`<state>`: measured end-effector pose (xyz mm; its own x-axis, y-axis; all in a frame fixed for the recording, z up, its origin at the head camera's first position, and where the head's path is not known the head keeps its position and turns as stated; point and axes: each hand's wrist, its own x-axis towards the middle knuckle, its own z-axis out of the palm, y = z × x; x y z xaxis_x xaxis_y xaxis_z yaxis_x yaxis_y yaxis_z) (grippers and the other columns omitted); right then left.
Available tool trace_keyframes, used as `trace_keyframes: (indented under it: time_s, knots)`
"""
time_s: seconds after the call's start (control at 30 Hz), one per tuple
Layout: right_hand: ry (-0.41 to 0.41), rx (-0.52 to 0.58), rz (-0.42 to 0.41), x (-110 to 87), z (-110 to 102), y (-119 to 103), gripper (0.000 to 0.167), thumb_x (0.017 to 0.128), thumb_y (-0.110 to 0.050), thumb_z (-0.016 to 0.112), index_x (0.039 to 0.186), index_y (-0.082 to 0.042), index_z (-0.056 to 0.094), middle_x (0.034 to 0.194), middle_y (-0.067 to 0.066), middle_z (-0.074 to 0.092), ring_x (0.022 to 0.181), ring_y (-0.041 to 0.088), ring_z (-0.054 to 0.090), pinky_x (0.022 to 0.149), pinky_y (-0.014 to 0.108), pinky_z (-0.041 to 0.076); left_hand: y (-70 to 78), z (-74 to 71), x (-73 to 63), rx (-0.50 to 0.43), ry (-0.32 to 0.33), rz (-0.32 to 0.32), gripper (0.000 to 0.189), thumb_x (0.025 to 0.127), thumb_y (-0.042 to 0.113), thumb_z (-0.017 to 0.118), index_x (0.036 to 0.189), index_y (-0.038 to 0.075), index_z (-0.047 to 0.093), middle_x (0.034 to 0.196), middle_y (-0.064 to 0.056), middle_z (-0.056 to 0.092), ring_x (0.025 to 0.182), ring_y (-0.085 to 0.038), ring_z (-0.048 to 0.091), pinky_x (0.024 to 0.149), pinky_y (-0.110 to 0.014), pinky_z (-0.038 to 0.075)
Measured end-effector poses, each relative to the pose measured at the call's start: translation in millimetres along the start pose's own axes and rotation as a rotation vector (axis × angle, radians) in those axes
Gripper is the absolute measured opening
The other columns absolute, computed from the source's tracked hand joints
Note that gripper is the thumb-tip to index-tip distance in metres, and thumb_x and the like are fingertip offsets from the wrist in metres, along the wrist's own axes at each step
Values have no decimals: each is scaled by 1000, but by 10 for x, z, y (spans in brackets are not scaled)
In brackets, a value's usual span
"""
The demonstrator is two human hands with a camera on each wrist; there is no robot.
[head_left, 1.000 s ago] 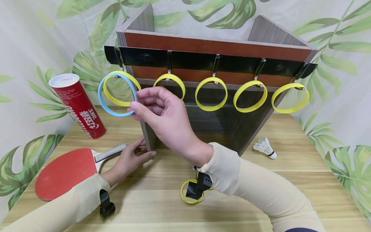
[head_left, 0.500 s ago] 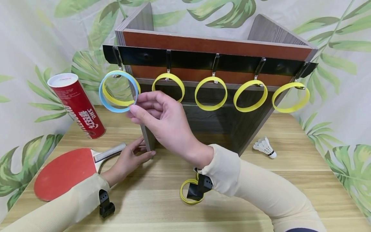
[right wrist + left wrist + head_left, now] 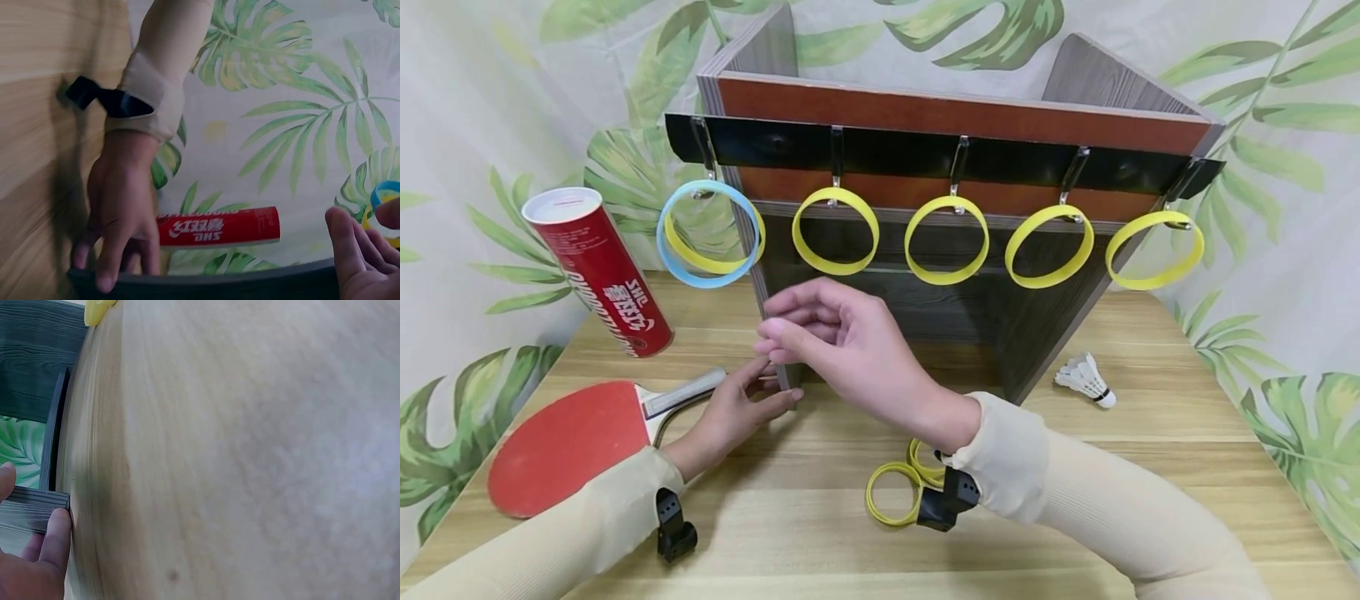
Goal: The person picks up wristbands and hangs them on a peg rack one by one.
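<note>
A light blue ring [image 3: 703,282] hangs with a yellow ring [image 3: 762,240] on the leftmost hook [image 3: 703,148] in the head view. More yellow rings [image 3: 947,278] hang singly on the other hooks along the black strip [image 3: 902,150]. My right hand [image 3: 857,350] is below and right of the blue ring, apart from it, with fingers loosely bent and nothing in them. Low on the left, my left hand [image 3: 730,417] grips the front edge of the stand's grey side panel [image 3: 37,503], thumb and fingers on either side of it.
The wooden stand [image 3: 962,104] fills the middle back. A red tube [image 3: 606,283] with a white lid and a red table tennis paddle [image 3: 576,446] are at the left. A shuttlecock [image 3: 1086,382] lies at the right. Loose yellow rings [image 3: 869,504] lie by my right wrist.
My right hand has let go of the blue ring and moved down and to the right. The blue ring stays on the leftmost hook. The left hand has not moved.
</note>
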<state>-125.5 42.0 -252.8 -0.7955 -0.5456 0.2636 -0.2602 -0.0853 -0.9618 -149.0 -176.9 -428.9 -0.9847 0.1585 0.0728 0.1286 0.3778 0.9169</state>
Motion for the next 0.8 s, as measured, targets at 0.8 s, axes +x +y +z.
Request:
trace_keyframes:
  time_s: [0.8]
  knots:
    - [-449,-633,246,-602,-824,1081,12,100,-9,70,106,0,75,99,6,78,87,-1,64,83,19,57,5,-13,17,11,-35,-17,73,100,16,73,163,19,38,145,-21,64,129,-38,62,88,-16,53]
